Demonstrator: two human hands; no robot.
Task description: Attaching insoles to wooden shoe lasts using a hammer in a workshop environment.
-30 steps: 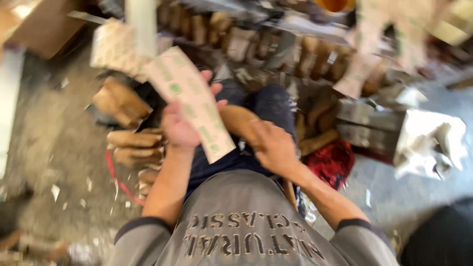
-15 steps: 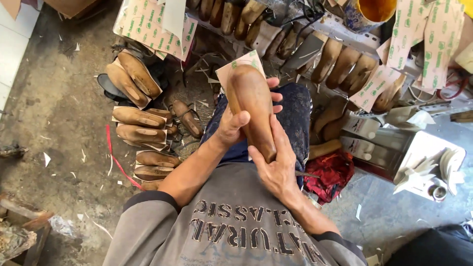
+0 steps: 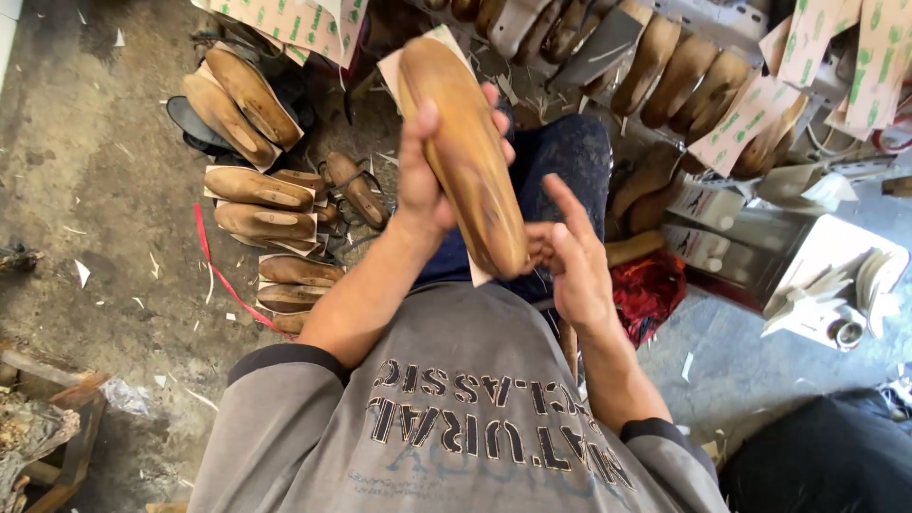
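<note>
1. Smooth brown wooden lasts (image 3: 255,188), some on pale card insoles, lie on the dusty concrete floor (image 3: 85,171) at far left.
2. The left hand (image 3: 427,176) has its fingers (image 3: 425,133) wrapped round a long, rounded wooden last (image 3: 467,152), held up over the lap.
3. A pale insole (image 3: 410,59) shows behind its far end.
4. The right hand (image 3: 570,261) has its fingers (image 3: 565,204) loosely spread, touching the last's near end.

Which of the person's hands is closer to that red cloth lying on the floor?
Right. The right hand is open beside the lower end of the wooden shoe last, just left of the red cloth. The left hand grips the last higher up, farther from the cloth.
</note>
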